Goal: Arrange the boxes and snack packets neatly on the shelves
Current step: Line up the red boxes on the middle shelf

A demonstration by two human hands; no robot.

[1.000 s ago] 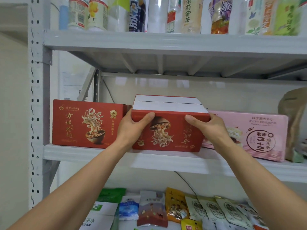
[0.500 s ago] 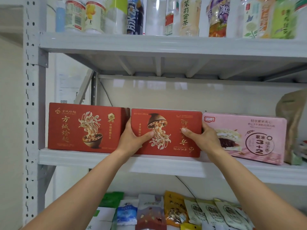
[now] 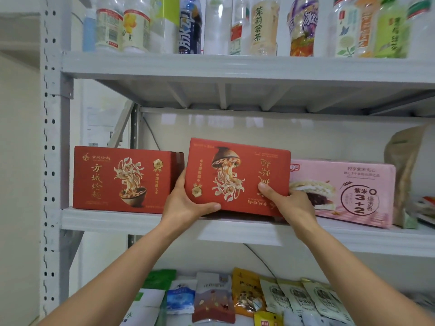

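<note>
Red cardboard fills our grip: the upside-down noodle box (image 3: 237,177) sits tilted between our left hand (image 3: 186,203) and right hand (image 3: 290,203), fingers clamped on its lower corners, its bottom edge just above the middle shelf (image 3: 131,220). At nine o'clock an upright noodle box (image 3: 122,178) stands just beside it; at three o'clock the pink cake box (image 3: 348,191) is partly overlapped. Open room lies at twelve o'clock, under the upper shelf (image 3: 235,67) of bottles (image 3: 261,27). Snack packets (image 3: 247,295) lie at six o'clock.

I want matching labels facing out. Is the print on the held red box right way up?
No: the held red box shows its bowl and characters upside down, unlike the upright red box beside it.
</note>
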